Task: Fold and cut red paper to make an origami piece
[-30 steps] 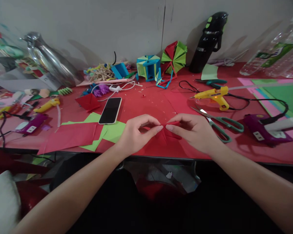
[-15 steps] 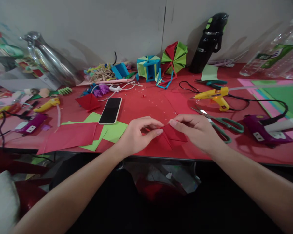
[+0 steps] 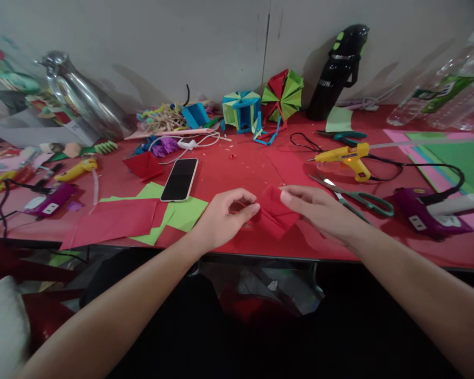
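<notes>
A small folded piece of red paper (image 3: 277,216) is between my two hands near the front edge of the red table. My left hand (image 3: 228,217) pinches its left corner between thumb and fingertips. On the other side, my right hand (image 3: 318,210) grips the paper's upper right part, thumb in front and fingers behind. Creases run across the paper's face. To the left lie flat red sheets (image 3: 114,222) on light green sheets (image 3: 189,211), and a folded red piece (image 3: 144,165) sits behind them.
A phone (image 3: 179,180) lies left of my hands. Scissors (image 3: 363,200), a yellow glue gun (image 3: 343,157) and a purple power block (image 3: 430,213) are on the right. Paper models (image 3: 242,111), a black bottle (image 3: 337,73) and a metal jug (image 3: 87,97) stand behind.
The red paper has turned and tilted up, so more of its face shows. My left hand has shifted slightly left, and my right fingers have moved a little to the right along it.
</notes>
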### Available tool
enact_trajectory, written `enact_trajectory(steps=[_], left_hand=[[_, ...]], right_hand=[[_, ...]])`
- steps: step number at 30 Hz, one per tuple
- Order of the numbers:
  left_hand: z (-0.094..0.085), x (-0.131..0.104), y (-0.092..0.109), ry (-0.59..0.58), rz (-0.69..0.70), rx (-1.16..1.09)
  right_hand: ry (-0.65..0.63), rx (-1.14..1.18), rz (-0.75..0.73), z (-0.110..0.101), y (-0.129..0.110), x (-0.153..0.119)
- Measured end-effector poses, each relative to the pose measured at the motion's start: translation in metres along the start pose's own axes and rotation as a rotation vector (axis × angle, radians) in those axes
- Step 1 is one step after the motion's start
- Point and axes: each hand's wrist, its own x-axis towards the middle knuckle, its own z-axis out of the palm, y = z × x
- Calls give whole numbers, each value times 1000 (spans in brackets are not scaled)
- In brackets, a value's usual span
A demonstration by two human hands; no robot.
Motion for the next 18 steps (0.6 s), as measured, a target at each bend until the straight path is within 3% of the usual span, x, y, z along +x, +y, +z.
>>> enact_trajectory(steps=[3,5,8,13,18], left_hand=[[1,1,-1,55,-44,-78],[2,1,-3,65,-66,-116],[3,2,-5,69,-96,-182],[4,4,-7,101,-117,-283],[3,1,-4,16,-110,-332]], right_hand=[[-96,106,141,-1,-2,-2],[-77,128,176,0,-5,-3],[-32,214,170,2,-6,-3],[-82,192,135,6,-2,-1],[2,202,137,7,1,1]])
